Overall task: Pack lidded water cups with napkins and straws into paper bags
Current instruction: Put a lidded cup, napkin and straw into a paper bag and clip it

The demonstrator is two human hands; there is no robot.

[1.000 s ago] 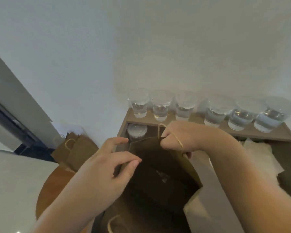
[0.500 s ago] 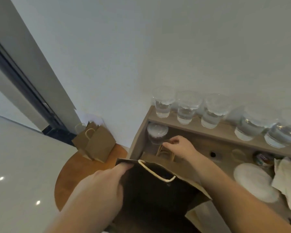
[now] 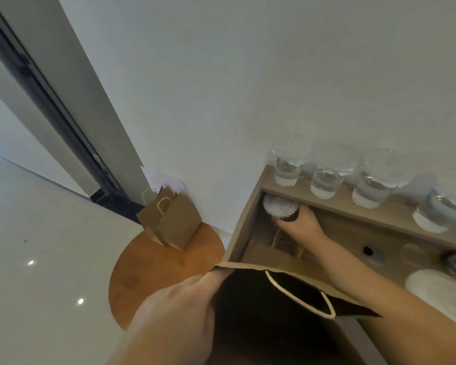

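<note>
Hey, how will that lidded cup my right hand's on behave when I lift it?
The cup looks like thin plastic, so it probably flexes if squeezed. If filled like the shelf cups, it's likely heavyish and sloshy. Its lid should limit spills.

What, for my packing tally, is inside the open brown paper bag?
Only dark inner walls of the open brown paper bag and its cream cord handle show. Its bottom lies in shadow, so any contents cannot be seen.

Brown paper bag [image 3: 261, 325] up front is gaping wide open, with its string handle flopped across the dark mouth. One lidded cup [image 3: 280, 208] is down in the lower shelf's left corner, lid up. More clear water cups [image 3: 324, 180] line the ledge above.
</note>
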